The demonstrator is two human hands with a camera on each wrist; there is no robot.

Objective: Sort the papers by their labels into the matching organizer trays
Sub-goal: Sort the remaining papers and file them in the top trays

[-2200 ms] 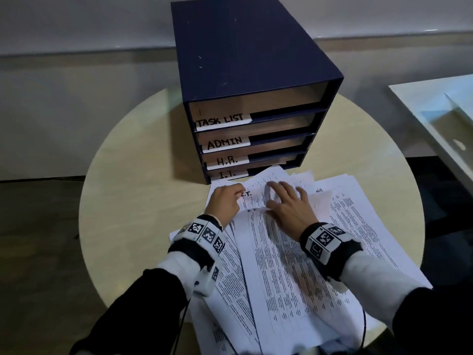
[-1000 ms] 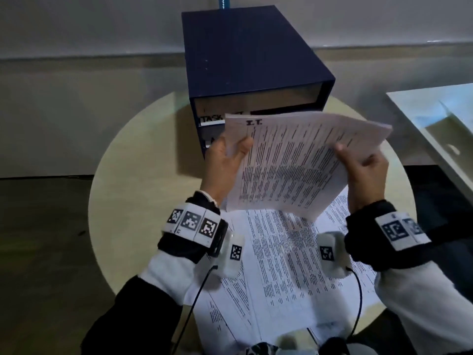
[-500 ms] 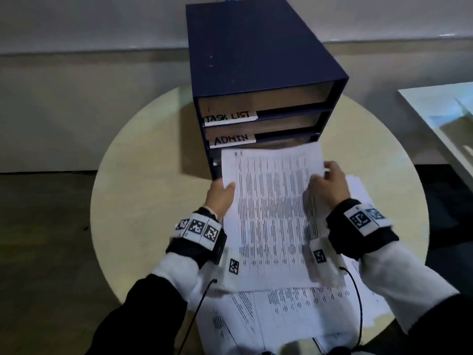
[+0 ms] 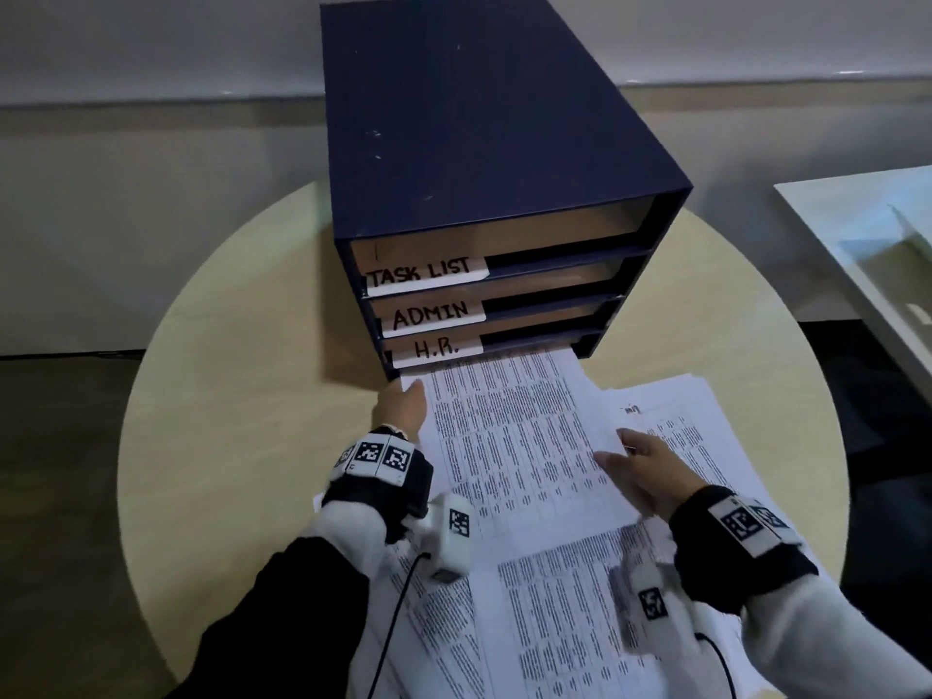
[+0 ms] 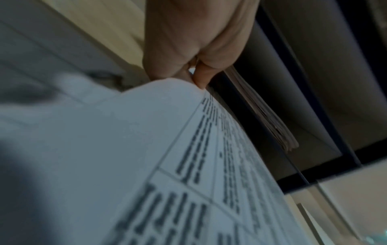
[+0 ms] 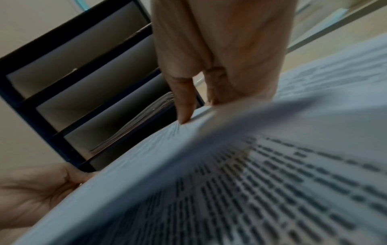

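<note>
A dark blue organizer (image 4: 479, 118) stands at the back of the round table, its trays labelled TASK LIST, ADMIN and H.R. from the top. A printed sheet (image 4: 509, 436) lies with its far end inside the bottom tray, hiding that tray's label. My left hand (image 4: 401, 408) pinches the sheet's left edge close to the tray mouth; the left wrist view shows the left hand (image 5: 199, 41) curled at that edge. My right hand (image 4: 645, 471) rests straight fingers on the sheet's right edge, as the right hand (image 6: 220, 49) also shows in the right wrist view. The H.R. tray holds a paper stack (image 6: 142, 126).
A spread pile of printed papers (image 4: 706, 446) covers the near and right part of the round table (image 4: 227, 396). A white table (image 4: 857, 234) stands off to the right. Bare tabletop lies to the left of the organizer.
Both hands picked the I.T. sheet off the pile, raised it, then lowered it and slid its far end into the bottom tray. The right hand's grip has loosened to straight fingers.
</note>
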